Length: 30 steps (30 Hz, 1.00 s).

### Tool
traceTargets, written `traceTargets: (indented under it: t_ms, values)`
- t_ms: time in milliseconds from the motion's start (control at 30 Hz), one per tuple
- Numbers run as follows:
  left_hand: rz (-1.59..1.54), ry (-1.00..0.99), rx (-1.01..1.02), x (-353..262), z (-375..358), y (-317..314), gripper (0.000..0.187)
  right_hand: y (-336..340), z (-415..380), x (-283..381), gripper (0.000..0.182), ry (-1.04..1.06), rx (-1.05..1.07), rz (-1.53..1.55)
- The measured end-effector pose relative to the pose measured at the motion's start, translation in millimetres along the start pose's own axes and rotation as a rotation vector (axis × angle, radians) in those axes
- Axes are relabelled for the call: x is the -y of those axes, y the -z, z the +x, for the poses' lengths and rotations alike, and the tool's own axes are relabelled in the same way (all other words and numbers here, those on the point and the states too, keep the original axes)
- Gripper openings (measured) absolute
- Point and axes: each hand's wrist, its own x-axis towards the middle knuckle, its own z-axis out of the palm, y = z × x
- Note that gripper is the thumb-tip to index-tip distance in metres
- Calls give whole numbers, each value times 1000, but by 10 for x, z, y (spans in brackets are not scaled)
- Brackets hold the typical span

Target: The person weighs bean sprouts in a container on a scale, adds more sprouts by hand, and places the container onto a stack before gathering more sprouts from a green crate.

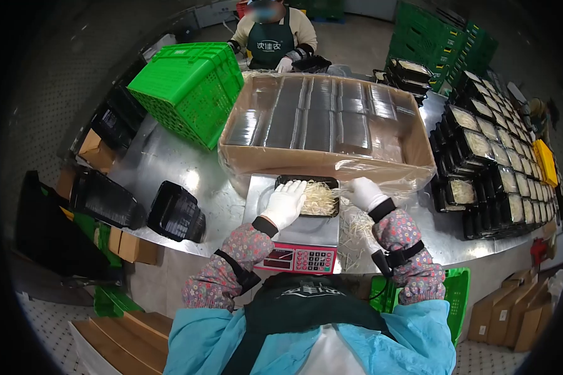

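Observation:
A black plastic tray filled with pale bean sprouts rests on the metal plate of a digital scale with a red keypad front. My left hand, in a white glove, lies over the left part of the tray with its fingers stretched flat on the sprouts. Just off the tray's right edge is my right hand, also gloved. Its fingers are curled together, with a few pale sprout strands at the tips. Loose sprouts lie on the metal table beside the scale.
Behind the scale stands a plastic-lined carton of stacked clear lids. A green crate is at its left. Black empty trays sit front left; stacked filled trays crowd the right. A co-worker stands across the table.

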Motion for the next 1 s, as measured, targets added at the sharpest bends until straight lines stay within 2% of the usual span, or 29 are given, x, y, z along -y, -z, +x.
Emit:
traceTargets:
  t_ms: [67, 100, 167, 200, 267, 300, 367, 400, 467, 567, 600, 700, 733, 767, 800, 867, 933, 967, 1000]
  values:
    - [24, -16, 27, -7, 10, 36, 45, 161, -163, -214, 20, -23, -53, 48]
    - [25, -11, 28, 9, 9, 40, 45, 171, -230, -338, 22, -60, -72, 186]
    - [-173, -1, -63, 61, -16, 52, 44, -63, -363, -740, 23, -134, -151, 468]
    - [-170, 9, -59, 90, -22, 91, 44, 3, -482, -682, 23, -226, -167, 446]
    - [-314, 21, -95, 128, -22, 282, 44, -424, -535, -1105, 31, -384, -74, 537]
    - [-386, 28, -123, 132, -40, 421, 42, -449, -625, -1117, 31, -380, -63, 543]
    - [-529, 53, -203, 207, -80, 648, 40, -418, -781, -1149, 47, -218, 155, -74]
    - [-611, 81, -249, 278, -125, 725, 39, -380, -809, -1168, 47, -209, 166, -70]
    - [-522, 147, -289, 506, -208, 894, 38, -340, -858, -1221, 59, -307, 95, -48]
    - [-477, 290, -307, 915, -415, 899, 38, -246, -854, -1281, 64, -338, -41, -20]
    - [-464, 332, -298, 1019, -486, 864, 38, -224, -876, -1258, 64, -215, -156, -14]
    - [-397, 383, -221, 1053, -648, 736, 40, -163, -782, -1023, 62, -158, -194, 49]
    - [-325, 391, -173, 991, -647, 686, 42, -190, -733, -973, 60, -63, -253, 98]
    - [-271, 341, -150, 934, -641, 574, 47, -209, -678, -921, 59, 30, -318, 146]
    - [-118, 211, -173, 887, -649, 437, 50, -216, -619, -841, 59, 33, -310, 150]
    - [-93, 216, 5, 627, -587, 330, 53, -229, -506, -657, 58, 94, -279, 217]
    - [153, -23, -14, 647, -620, 17, 53, -231, -443, -470, 58, 102, -275, 234]
    - [148, -25, -11, 640, -624, 36, 53, -197, -446, -376, 56, 110, -256, 280]
    - [187, 58, 88, 639, -635, 87, 53, -156, -450, -288, 55, 119, -237, 324]
